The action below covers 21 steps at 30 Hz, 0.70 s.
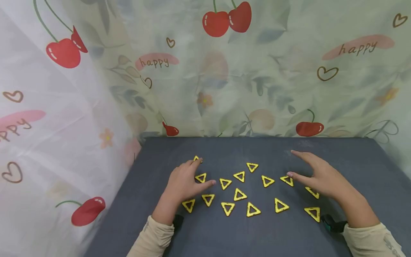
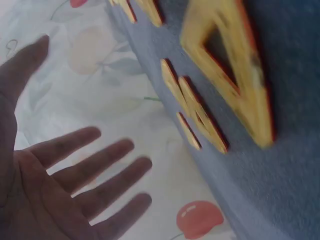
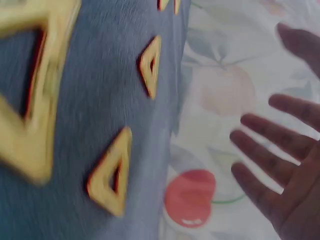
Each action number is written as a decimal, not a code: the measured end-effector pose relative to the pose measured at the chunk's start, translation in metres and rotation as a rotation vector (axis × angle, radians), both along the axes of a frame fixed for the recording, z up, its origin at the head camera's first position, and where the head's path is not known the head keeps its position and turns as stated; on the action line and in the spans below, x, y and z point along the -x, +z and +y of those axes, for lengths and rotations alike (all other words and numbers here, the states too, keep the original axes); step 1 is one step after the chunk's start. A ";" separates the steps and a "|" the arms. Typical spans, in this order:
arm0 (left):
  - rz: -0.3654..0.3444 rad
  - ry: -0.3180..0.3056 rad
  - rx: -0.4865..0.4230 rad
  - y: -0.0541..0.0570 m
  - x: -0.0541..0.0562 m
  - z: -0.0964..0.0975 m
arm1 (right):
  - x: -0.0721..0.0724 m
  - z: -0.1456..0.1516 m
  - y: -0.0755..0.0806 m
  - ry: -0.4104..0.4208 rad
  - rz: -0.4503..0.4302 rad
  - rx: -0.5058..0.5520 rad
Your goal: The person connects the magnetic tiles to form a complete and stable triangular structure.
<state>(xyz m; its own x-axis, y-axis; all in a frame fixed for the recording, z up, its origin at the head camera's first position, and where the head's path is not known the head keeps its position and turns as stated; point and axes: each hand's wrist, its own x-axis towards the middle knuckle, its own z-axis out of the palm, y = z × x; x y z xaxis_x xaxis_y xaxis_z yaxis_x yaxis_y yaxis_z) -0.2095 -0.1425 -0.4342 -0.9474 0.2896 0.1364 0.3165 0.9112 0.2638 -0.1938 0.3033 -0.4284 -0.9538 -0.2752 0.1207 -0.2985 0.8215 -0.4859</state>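
Several small yellow triangular frames, each with a triangular hole, lie scattered flat on the dark grey table. My left hand (image 1: 183,182) hovers over the left side of them, fingers straight and spread; a yellow triangle (image 1: 201,177) shows between its thumb and forefinger. In the left wrist view the left palm (image 2: 45,195) holds nothing. Over the right side, my right hand (image 1: 322,175) is raised with thumb and fingers apart, near another triangle (image 1: 287,180). The right wrist view shows the right hand's straight fingers (image 3: 272,172) with nothing in them. Red edges show on the triangles there.
The dark grey table (image 1: 257,239) ends at a hanging curtain (image 1: 244,82) printed with cherries, hearts and the word "happy". Another length of this curtain (image 1: 64,142) runs along the left side. Dark wrist straps (image 1: 334,225) sit at the sleeve cuffs.
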 end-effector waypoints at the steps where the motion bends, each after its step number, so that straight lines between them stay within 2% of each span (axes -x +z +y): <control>1: -0.016 -0.007 -0.026 0.000 0.000 0.001 | 0.001 -0.001 -0.001 0.011 0.002 0.039; 5: -0.103 -0.042 -0.130 -0.004 -0.001 0.010 | 0.003 -0.008 -0.006 0.049 0.014 0.147; 11: -0.175 -0.083 -0.237 -0.013 0.003 0.030 | 0.016 -0.032 -0.008 0.094 0.001 0.183; 21: -0.271 0.000 -0.326 -0.017 0.008 0.057 | 0.038 -0.084 -0.018 0.210 -0.088 0.270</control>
